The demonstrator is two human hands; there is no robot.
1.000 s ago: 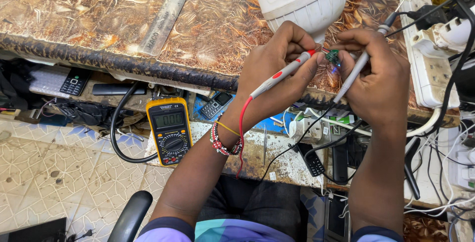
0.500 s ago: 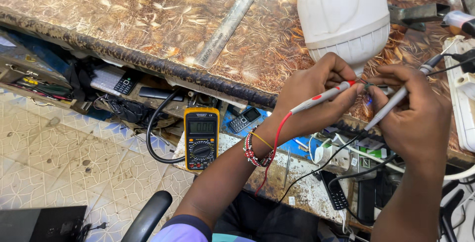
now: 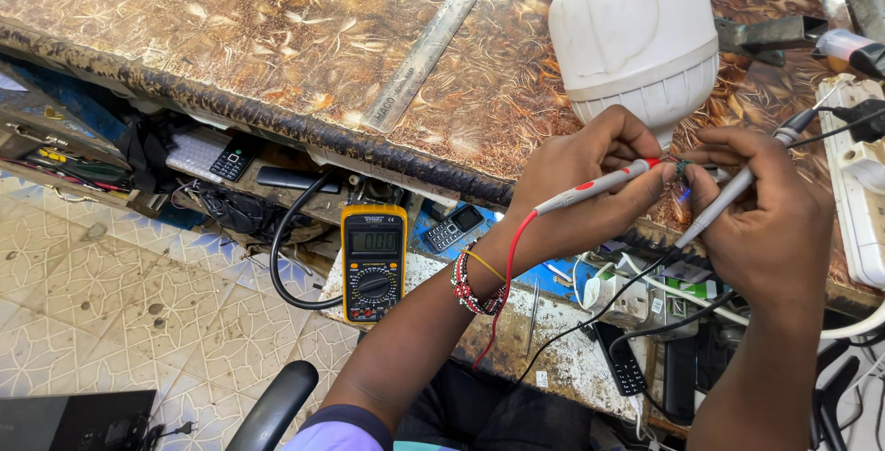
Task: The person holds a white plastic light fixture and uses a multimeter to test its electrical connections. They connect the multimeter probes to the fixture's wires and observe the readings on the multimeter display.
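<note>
A cluttered repair bench here, its worktop covered in a glossy brown leaf pattern, a steel ruler lying across it and patterned floor tiles below. The view has swung left over the last second, so the yellow multimeter on the lower shelf now sits near centre frame, its display in plain sight. The hands have kept their pose through that swing.

Left hand is closed around the red-tipped test probe, fingers pinching the shaft, red lead trailing down past the beaded bracelet. Right hand grips the second probe, the grey one with the black lead, held like a pen. Both tips meet at a tiny component pinched between the fingertips, just under the base of the big white LED bulb standing on the bench. Probes are on the part and the meter is readable, so I'd judge a reading is being taken right now.

Off to the right, a white power strip; on the shelf, small keypad phones and tangled cables.
</note>
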